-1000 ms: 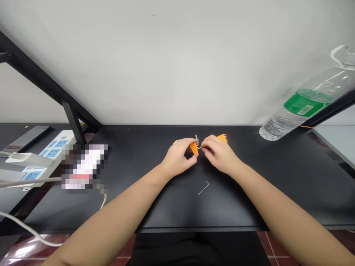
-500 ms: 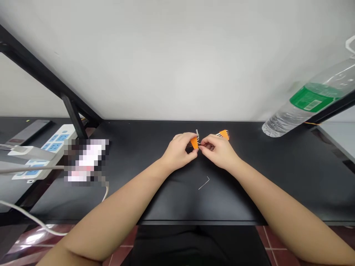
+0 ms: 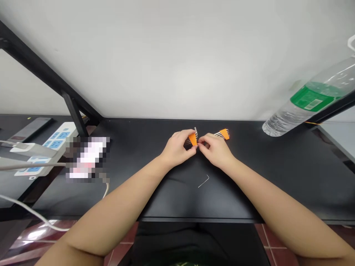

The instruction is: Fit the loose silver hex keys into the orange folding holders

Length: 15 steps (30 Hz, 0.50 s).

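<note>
"What's nearest to the person?"

"A loose L-shaped key point(image 3: 203, 183), flat on the counter point(image 3: 277, 166), on the near side of both hands."

"And the hands?"

"The left hand point(image 3: 177, 149) grasps an orange holder point(image 3: 193, 139) by its upper and lower edges, metal keys sticking out of it. The right hand point(image 3: 217, 149) is right beside the holder's lower end; I can't tell whether its fingers grip a thin key or only touch the edge."

"How would you work that close?"

"Left fingers on the edges, as they are, so the slots stay uncovered. Firm, but no squeezing it crooked. With the right, I'd use light fingertips and keep any key in line with its slot; forced at an angle, it could bind."

"Beyond them?"

"A second orange holder point(image 3: 225, 134) with its keys, just past the right hand. Farther right, a bottle point(image 3: 313, 99) with a green label, near the wall point(image 3: 180, 66)."
</note>
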Tool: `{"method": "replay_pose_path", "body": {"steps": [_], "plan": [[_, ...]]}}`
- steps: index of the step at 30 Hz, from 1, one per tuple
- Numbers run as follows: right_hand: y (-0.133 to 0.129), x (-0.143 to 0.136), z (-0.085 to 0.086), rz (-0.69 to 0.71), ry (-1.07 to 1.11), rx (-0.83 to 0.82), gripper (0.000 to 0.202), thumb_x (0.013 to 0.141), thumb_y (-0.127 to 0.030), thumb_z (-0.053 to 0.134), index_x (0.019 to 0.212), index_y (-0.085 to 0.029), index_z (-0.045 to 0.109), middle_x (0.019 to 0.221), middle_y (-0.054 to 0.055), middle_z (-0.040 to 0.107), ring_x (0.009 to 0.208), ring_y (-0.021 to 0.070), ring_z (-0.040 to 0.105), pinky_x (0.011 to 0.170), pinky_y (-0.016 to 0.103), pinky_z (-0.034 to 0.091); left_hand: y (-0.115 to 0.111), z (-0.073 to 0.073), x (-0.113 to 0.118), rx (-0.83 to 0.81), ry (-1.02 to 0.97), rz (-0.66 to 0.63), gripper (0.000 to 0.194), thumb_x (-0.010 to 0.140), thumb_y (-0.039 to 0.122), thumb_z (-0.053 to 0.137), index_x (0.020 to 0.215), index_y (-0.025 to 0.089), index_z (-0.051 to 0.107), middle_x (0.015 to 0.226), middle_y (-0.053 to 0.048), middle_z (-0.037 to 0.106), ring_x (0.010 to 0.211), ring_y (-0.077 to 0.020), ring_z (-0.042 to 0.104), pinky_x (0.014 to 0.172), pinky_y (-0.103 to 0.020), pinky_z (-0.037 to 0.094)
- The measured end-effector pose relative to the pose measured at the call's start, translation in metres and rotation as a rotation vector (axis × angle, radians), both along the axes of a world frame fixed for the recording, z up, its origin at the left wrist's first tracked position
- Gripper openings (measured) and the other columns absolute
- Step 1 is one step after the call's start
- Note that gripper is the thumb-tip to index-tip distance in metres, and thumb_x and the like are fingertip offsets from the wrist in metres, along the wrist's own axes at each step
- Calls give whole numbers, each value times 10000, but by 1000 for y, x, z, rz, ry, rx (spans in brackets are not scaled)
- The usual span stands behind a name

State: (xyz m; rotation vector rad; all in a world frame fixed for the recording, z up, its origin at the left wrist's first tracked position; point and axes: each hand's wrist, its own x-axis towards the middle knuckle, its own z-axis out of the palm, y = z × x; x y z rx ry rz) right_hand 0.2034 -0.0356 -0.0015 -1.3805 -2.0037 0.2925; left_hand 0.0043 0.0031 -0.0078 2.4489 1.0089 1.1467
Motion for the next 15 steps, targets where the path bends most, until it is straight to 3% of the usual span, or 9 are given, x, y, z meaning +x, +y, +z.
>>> {"method": "replay_pose_path", "body": {"steps": [3, 7, 12, 15], "plan": [[-6, 0, 1, 38, -162, -71, 120, 963, -262, 642, 1004, -179, 718, 966, 67, 672, 824, 190, 642, 768, 318, 493, 6, 0, -3, -33, -185, 41, 482, 821, 249, 747, 1281, 207, 609, 1198, -78, 730, 1064, -229, 726, 980, -390, 601], [-16, -14, 1, 241, -403, -78, 265, 988, -309, 641, 1225, -204, 698, 1142, 89, 655, 926, 198, 650, 800, 315, 506, 16, -4, -6, -76, -437, 149, 527, 851, 267, 744, 1343, 200, 566, 1233, -106, 701, 1128, -226, 710, 1009, -392, 603], [-16, -33, -4, 261, -571, -40, 228, 1027, -184, 477, 1082, -172, 698, 1079, 96, 652, 942, 211, 621, 766, 313, 496, 22, -13, -4, -142, -432, 122, 552, 826, 245, 753, 1342, 209, 562, 1211, -104, 699, 1102, -228, 721, 1021, -419, 607], [-14, -32, -3, 247, -629, -52, 165, 987, -166, 503, 1020, -150, 664, 1040, 102, 654, 923, 215, 625, 750, 309, 489, 20, -16, -3, -121, -389, 97, 584, 797, 207, 745, 1349, 212, 556, 1225, -105, 696, 1132, -244, 712, 1038, -437, 600]]}}
